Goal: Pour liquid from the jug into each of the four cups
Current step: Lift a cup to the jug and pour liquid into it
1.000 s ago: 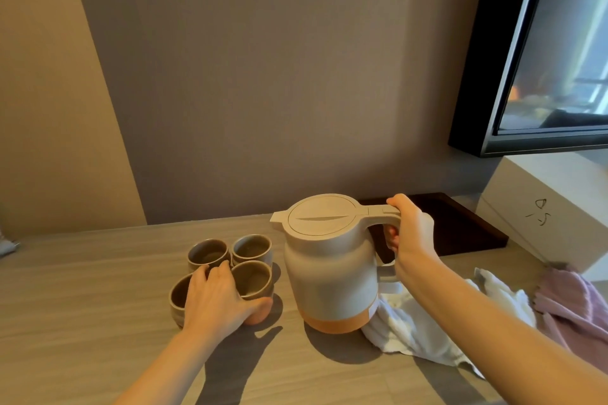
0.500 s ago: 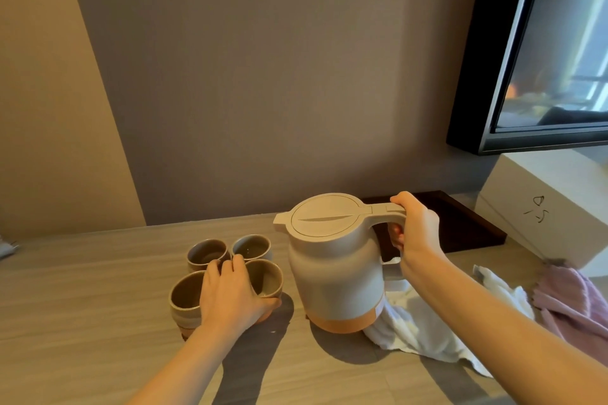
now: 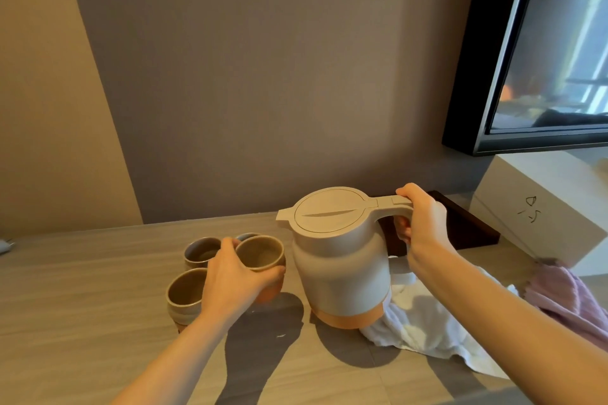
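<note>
A beige jug [image 3: 342,266] with an orange base and closed lid hangs upright just above the wooden counter [image 3: 82,322], its spout pointing left. My right hand [image 3: 419,223] grips its handle. My left hand [image 3: 233,276] holds a brown ceramic cup [image 3: 261,253], lifted off the counter close to the jug's left side. Three more cups stay on the counter: one at the front left [image 3: 186,289], one behind it [image 3: 201,248], and one [image 3: 245,236] mostly hidden behind the lifted cup.
A white cloth [image 3: 424,322] lies under and right of the jug, with a pink towel [image 3: 569,293] further right. A dark tray [image 3: 467,227] sits behind the jug, a white box [image 3: 543,207] at right, and a black-framed screen [image 3: 543,52] on the wall.
My left hand has picked up the front right cup and raised it toward the jug. My right hand has lifted the jug slightly off the counter.
</note>
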